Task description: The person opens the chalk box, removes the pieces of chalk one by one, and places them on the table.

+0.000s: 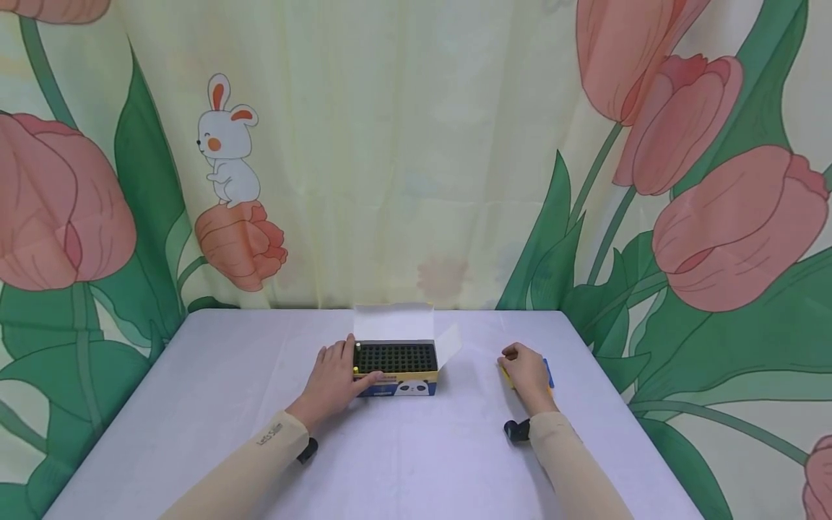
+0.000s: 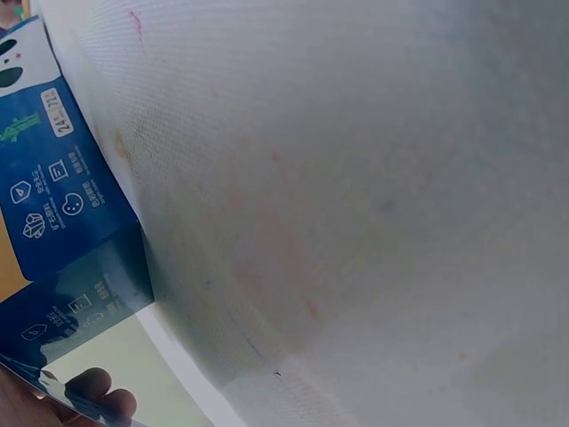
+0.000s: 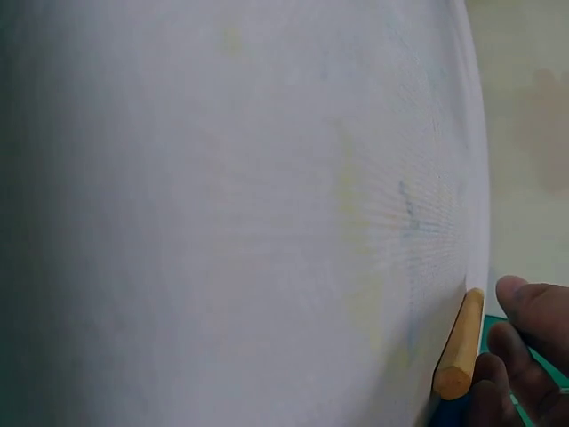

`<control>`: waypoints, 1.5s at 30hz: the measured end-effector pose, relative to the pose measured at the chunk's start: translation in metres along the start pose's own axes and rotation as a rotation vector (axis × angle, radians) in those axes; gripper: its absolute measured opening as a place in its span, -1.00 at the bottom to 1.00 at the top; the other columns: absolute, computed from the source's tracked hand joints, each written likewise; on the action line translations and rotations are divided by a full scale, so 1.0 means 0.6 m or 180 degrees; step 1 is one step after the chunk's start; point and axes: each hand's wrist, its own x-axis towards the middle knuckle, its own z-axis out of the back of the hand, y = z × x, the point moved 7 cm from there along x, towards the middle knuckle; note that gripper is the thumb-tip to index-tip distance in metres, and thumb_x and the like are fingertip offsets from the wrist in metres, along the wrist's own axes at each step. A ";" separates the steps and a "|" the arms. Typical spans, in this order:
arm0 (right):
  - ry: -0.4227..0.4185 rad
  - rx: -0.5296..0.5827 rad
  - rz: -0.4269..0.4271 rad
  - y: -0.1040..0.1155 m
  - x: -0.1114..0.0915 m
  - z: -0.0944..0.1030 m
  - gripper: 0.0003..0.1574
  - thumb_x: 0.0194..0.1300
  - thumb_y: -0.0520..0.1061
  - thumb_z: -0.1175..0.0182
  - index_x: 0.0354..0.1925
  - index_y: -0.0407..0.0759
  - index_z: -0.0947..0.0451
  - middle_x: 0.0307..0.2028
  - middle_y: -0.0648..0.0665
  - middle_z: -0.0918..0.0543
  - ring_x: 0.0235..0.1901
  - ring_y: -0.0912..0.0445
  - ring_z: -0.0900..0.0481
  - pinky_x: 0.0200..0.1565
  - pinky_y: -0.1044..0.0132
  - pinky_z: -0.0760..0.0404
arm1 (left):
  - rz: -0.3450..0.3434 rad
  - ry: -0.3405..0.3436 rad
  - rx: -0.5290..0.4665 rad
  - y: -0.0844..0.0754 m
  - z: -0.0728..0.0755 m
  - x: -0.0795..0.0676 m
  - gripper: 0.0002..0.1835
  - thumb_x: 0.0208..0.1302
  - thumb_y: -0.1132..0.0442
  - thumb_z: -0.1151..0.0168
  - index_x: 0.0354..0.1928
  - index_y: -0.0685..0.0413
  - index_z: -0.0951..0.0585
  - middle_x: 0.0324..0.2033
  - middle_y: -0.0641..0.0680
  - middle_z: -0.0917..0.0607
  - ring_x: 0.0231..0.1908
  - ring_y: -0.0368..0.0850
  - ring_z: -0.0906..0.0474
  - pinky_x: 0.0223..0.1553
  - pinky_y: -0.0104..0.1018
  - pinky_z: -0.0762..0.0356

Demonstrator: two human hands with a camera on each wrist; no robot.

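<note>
My left hand (image 1: pixel 331 379) grips the left end of a cardboard box (image 1: pixel 414 388), its thumb along the front and its fingers at the side. The box is blue and yellow with a panda face, and its top is up. Inside sits a black insert (image 1: pixel 396 357) full of round holes, with two small light-coloured ends showing at its left edge. Further right, my right hand (image 1: pixel 528 375) is low over the table beside several coloured sticks. An orange stick (image 3: pixel 460 347) lies next to its bent fingertips; a blue one (image 1: pixel 549 372) is partly hidden.
A white cloth covers the table (image 1: pixel 403 462). The box's raised white lid (image 1: pixel 393 322) stands at its back, and a side flap (image 1: pixel 448 344) sticks out to the right. Behind the far edge hangs a tulip-and-rabbit curtain (image 1: pixel 390 159). Black wrist cameras (image 1: pixel 517 432) sit under both wrists.
</note>
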 end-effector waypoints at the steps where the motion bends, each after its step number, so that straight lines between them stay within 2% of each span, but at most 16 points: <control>1: -0.0010 0.0002 0.0016 0.000 0.001 0.001 -0.74 0.39 -0.11 -0.33 -0.03 -0.21 -0.67 -0.15 -0.20 -0.76 -0.16 -0.06 -0.66 -0.09 0.04 -0.62 | 0.0001 -0.0003 -0.0002 0.000 0.000 0.001 0.22 0.31 -0.54 -0.08 0.57 0.41 -0.08 0.37 0.43 -0.40 0.39 0.36 -0.35 0.48 0.31 -0.14; 12: 0.0001 0.0123 -0.0075 -0.001 -0.002 0.001 -0.73 0.41 -0.05 -0.31 -0.03 -0.19 -0.68 -0.13 -0.20 -0.76 -0.13 -0.08 -0.65 -0.10 0.06 -0.60 | 0.0008 0.0006 0.0018 -0.002 0.001 0.001 0.22 0.30 -0.53 -0.10 0.56 0.41 -0.09 0.36 0.42 -0.41 0.38 0.35 -0.35 0.49 0.31 -0.13; 18: -0.0013 0.0174 0.0023 0.018 -0.004 0.005 -0.70 0.43 0.00 -0.31 -0.01 -0.15 -0.67 -0.09 -0.19 -0.75 -0.04 -0.11 -0.64 0.01 -0.01 -0.60 | 0.0004 0.0023 0.0008 -0.005 0.002 -0.001 0.22 0.30 -0.52 -0.11 0.57 0.41 -0.09 0.38 0.43 -0.40 0.40 0.36 -0.33 0.49 0.32 -0.11; 24: -0.0128 0.0310 0.0271 0.057 -0.005 0.023 -0.70 0.43 0.02 -0.31 -0.01 -0.13 -0.67 -0.06 -0.18 -0.76 0.04 -0.14 -0.64 0.12 -0.08 -0.57 | 0.0018 0.0033 -0.0003 -0.004 0.002 -0.002 0.22 0.31 -0.51 -0.11 0.57 0.41 -0.08 0.38 0.44 -0.39 0.41 0.36 -0.32 0.50 0.32 -0.10; 34: -0.0380 0.0216 0.0562 0.129 0.000 0.061 -0.69 0.41 0.07 -0.34 -0.02 -0.07 -0.71 -0.09 -0.11 -0.79 -0.13 -0.08 -0.70 -0.22 0.09 -0.61 | -0.0018 -0.0030 0.0114 0.000 0.002 0.002 0.23 0.31 -0.55 -0.05 0.57 0.41 -0.09 0.37 0.43 -0.40 0.39 0.36 -0.34 0.48 0.33 -0.13; 41: -0.0453 0.0264 0.0765 0.179 0.000 0.077 -0.70 0.37 0.08 -0.37 -0.04 -0.04 -0.72 -0.12 -0.07 -0.80 -0.27 -0.02 -0.71 -0.30 0.15 -0.57 | -0.0020 -0.0021 0.0108 0.000 0.001 0.003 0.22 0.30 -0.54 -0.07 0.57 0.40 -0.09 0.37 0.42 -0.40 0.39 0.36 -0.34 0.48 0.32 -0.13; 45: -0.0423 0.0399 0.0823 0.214 -0.003 0.079 -0.69 0.37 0.08 -0.38 -0.02 -0.03 -0.72 -0.11 -0.08 -0.79 -0.26 -0.02 -0.71 -0.26 0.11 -0.60 | -0.0018 -0.0005 0.0099 0.000 0.000 0.002 0.22 0.31 -0.55 -0.06 0.57 0.40 -0.09 0.37 0.43 -0.40 0.40 0.36 -0.34 0.48 0.33 -0.12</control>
